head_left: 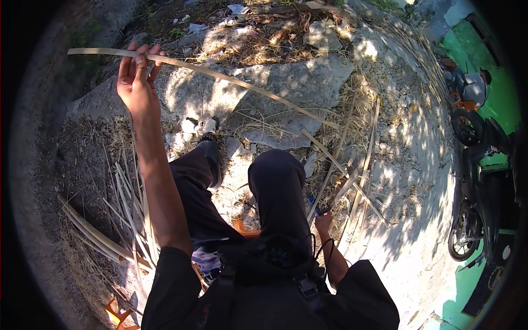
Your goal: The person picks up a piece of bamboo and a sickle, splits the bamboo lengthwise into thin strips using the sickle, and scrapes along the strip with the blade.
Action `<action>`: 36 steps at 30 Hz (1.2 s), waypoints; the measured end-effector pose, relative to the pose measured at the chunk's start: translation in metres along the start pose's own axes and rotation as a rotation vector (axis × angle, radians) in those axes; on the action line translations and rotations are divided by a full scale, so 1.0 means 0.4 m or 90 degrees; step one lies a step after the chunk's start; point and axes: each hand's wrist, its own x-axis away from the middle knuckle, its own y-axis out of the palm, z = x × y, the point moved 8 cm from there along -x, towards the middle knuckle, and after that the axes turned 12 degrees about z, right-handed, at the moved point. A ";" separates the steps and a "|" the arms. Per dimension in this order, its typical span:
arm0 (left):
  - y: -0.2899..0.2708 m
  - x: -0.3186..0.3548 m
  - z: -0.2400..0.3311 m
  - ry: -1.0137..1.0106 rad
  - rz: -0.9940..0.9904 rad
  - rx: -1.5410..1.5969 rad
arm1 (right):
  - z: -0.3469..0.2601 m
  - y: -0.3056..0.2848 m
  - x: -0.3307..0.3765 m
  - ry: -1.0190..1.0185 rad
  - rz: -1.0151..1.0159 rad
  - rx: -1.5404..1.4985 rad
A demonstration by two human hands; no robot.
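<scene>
My left hand (pixel 139 82) is raised at the far left, its fingers and thumb closed round a long, thin bamboo strip (pixel 242 84). The strip's short end sticks out left of the hand. Its long end slopes down to the right, over the stone slab. Low beside my right knee, my right hand (pixel 323 221) is closed, its fingers mostly hidden. Small blue bits (pixel 312 201) show right by it, and a flat brownish piece (pixel 344 190) slants up and away from it. What this hand holds is too small and shaded to tell.
Several bamboo strips (pixel 369 148) lie on the ground at right, more pale strips (pixel 129 206) and thicker canes (pixel 91 231) at left. A stone slab (pixel 297 80) lies ahead among dry shavings. Motorcycles (pixel 467 225) and a seated person (pixel 474 88) are by the green wall at far right.
</scene>
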 end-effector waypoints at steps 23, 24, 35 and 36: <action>0.060 0.032 -0.016 -0.139 -0.114 0.177 | 0.173 0.140 -0.101 0.181 -0.047 0.103; 0.048 0.024 -0.016 -0.122 -0.094 0.129 | 0.160 0.153 -0.094 0.181 -0.058 0.071; 0.049 0.046 0.006 -0.154 -0.072 0.172 | -0.082 0.085 -0.010 0.331 -0.175 -0.168; 0.054 0.050 0.007 -0.171 -0.098 0.177 | -0.092 0.074 -0.004 0.331 -0.173 -0.170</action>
